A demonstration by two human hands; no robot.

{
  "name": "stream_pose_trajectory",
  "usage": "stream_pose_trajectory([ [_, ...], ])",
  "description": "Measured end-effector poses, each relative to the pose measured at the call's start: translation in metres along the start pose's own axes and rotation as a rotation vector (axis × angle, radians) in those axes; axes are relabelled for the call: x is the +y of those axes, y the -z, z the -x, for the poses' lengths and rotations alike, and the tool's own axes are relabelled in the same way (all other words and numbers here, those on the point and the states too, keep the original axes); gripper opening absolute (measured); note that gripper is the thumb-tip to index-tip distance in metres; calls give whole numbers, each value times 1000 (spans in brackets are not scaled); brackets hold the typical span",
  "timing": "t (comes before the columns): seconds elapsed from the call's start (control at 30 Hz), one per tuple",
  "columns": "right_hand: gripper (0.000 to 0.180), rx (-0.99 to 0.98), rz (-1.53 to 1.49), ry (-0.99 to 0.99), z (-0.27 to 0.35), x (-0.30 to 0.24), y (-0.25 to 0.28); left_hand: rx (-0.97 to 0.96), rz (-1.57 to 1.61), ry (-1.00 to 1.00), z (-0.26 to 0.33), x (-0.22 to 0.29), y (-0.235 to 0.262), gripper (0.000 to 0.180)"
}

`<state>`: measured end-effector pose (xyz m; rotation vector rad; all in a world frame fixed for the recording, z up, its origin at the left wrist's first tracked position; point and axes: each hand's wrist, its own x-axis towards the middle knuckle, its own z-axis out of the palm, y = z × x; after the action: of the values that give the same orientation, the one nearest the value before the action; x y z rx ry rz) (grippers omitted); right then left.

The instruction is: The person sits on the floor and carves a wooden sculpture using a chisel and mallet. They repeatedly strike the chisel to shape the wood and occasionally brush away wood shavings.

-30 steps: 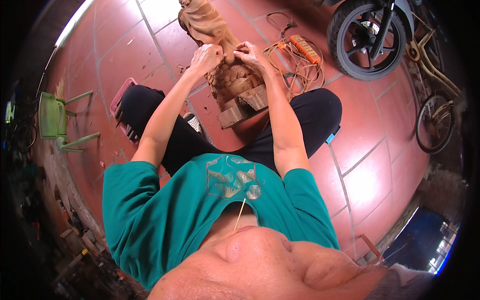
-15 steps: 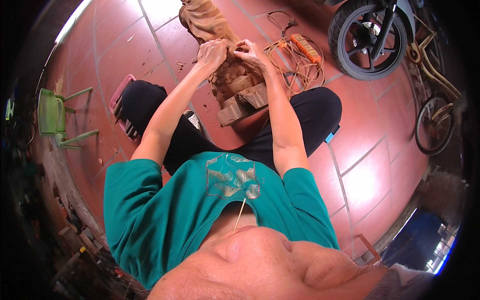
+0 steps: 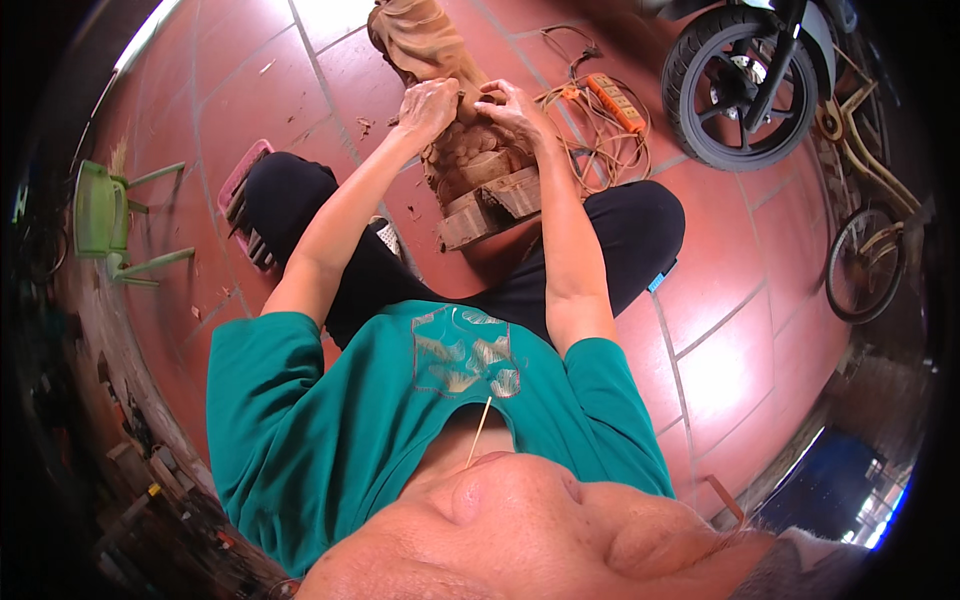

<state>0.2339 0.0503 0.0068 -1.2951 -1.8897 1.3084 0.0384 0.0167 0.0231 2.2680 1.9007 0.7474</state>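
A carved wooden statue (image 3: 480, 165) rests on the floor between my bent legs. Its far part has smooth, pale, flowing folds; the near part is darker, with rounded carved lumps and a rough block base. My left hand (image 3: 430, 108) lies against the statue's middle, fingers curled inward and closed. Across from it, my right hand (image 3: 512, 108) touches the carving's other side, its thumb and forefinger bent together in a pinch. Whatever is between the fingers of either hand is too small or hidden to make out.
An orange power strip (image 3: 615, 103) with a tangled cord lies right of the statue. Beyond it stands a motorbike's front wheel (image 3: 690, 105). A pink basket (image 3: 236, 180) of tools sits by my left knee, a green chair (image 3: 100, 210) farther left. Wood chips dot the tiled floor.
The view has shifted slightly, so the surroundings sit a little differently in the picture. Both hands stay at the same part of the statue, with hardly any change in the fingers.
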Motion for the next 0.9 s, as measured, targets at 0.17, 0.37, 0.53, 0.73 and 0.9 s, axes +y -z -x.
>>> stream_pose_trajectory([
  [0.17, 64, 72, 99, 68, 12, -16, -1, -153, 344, 395, -16, -24, 38, 15],
  [0.37, 56, 201, 318, 55, -7, -1, -19, -86, 203, 293, -35, -27, 122, 18],
  [0.53, 46, 301, 504, 8, -5, -33, -32, 101, 286, 104, -46, -71, 130, 21],
  [0.73, 29, 296, 584, 29, -35, -33, -30, -7, 471, 289, -31, -48, 126, 22],
  [0.9, 22, 388, 525, 35, -62, -12, -28, -16, 377, 254, -30, -73, 106, 19],
])
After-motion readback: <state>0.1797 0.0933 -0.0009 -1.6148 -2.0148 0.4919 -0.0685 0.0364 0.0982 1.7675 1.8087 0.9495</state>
